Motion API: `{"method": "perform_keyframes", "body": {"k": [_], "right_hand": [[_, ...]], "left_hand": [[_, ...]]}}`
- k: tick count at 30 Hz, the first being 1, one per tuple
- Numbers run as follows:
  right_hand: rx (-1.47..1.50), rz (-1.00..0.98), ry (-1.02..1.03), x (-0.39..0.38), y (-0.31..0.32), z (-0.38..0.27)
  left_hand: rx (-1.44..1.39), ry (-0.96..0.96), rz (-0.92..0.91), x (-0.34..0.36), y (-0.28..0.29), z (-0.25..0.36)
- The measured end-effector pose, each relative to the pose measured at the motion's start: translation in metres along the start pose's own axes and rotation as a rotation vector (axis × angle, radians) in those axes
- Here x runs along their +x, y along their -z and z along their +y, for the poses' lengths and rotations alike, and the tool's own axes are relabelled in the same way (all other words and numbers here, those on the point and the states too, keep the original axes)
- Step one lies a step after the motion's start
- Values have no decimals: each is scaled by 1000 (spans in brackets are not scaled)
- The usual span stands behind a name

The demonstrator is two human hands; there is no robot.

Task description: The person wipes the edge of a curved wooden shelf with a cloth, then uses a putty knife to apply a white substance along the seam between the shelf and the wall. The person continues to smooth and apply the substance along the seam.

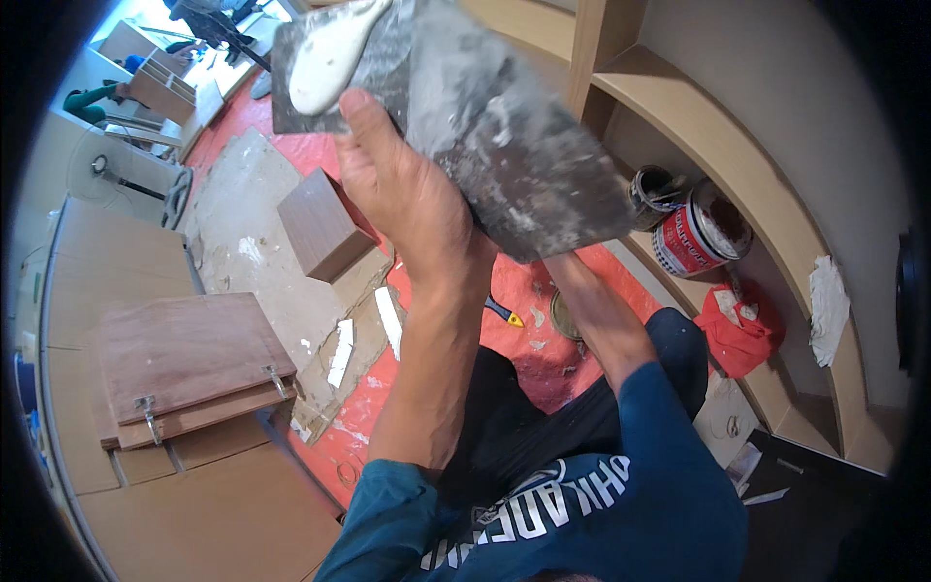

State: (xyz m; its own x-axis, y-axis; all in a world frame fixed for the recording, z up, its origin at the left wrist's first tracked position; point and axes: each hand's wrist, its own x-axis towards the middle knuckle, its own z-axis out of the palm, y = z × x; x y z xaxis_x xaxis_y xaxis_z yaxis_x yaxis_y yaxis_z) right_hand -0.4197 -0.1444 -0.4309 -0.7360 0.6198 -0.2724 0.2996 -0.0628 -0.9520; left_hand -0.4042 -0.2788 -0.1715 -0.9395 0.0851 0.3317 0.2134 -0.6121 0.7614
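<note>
My left hand (412, 194) is raised at top centre, closed on a flat grey putty board (388, 68) with its thumb on the lower edge. A thick lump of white putty (320, 63) lies on that board. Beside it, a wide smeared metal plate (524, 145), probably a trowel blade, tilts down to the right and overlaps the board's right side. My right forearm (601, 310) reaches up behind this plate, which hides my right hand, so its grip does not show.
Curved wooden shelving (718, 107) on the right holds a red-labelled bucket (693, 242), a dark can (652, 199) and a red bag (742, 335). A yellow-tipped scraper (504, 312) lies on red floor sheeting. Hinged boards (194, 359) and a wooden box (320, 225) are at left.
</note>
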Motion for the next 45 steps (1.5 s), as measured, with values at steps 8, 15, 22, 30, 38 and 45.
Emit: {"method": "perform_keyframes", "body": {"k": [8, 15, 22, 30, 38, 45], "right_hand": [[-223, -28, -12, 32, -24, 10], [-966, 142, -547, -71, 57, 137], [-1377, -152, -367, -105, 49, 188], [-1257, -86, -549, -102, 38, 138], [-1233, -31, -560, -111, 14, 77], [-1120, -19, -167, -75, 0, 99]], "left_hand": [[63, -11, 29, 32, 35, -21], [62, 8, 74, 46, 48, -36], [166, 169, -24, 4, 5, -25], [-175, 202, -181, -23, -15, -29], [-135, 187, -169, -22, -9, -20], [24, 163, -236, -25, -8, -21]]}}
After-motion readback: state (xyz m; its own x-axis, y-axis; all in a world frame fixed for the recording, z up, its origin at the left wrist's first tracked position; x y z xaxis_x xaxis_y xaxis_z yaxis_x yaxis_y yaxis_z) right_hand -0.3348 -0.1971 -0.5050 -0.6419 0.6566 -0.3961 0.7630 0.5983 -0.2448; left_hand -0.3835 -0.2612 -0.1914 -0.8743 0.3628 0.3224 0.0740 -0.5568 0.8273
